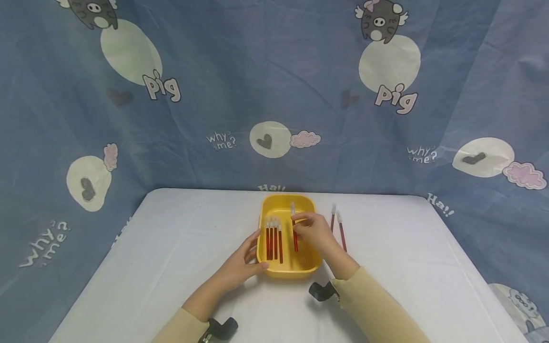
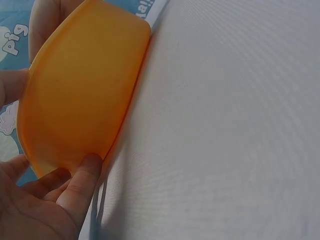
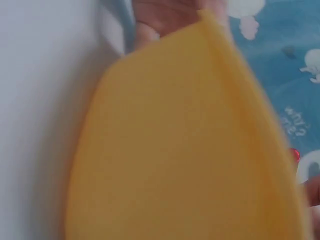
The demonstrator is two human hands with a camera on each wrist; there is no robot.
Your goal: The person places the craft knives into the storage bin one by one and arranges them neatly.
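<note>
Right hand [image 1: 312, 230] pinching slim red brush [image 1: 296, 244], pale-tipped, left hand [image 1: 238, 265] gripping rounded yellow tray [image 1: 289, 274]

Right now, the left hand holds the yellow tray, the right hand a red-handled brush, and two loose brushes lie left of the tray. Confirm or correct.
Not quite: the two loose brushes lie right of the yellow tray, as the head view shows; the rest stands.

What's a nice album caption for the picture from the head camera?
The left hand holds a yellow tray of brushes while the right hand pinches another brush; two more brushes lie alongside.
</note>
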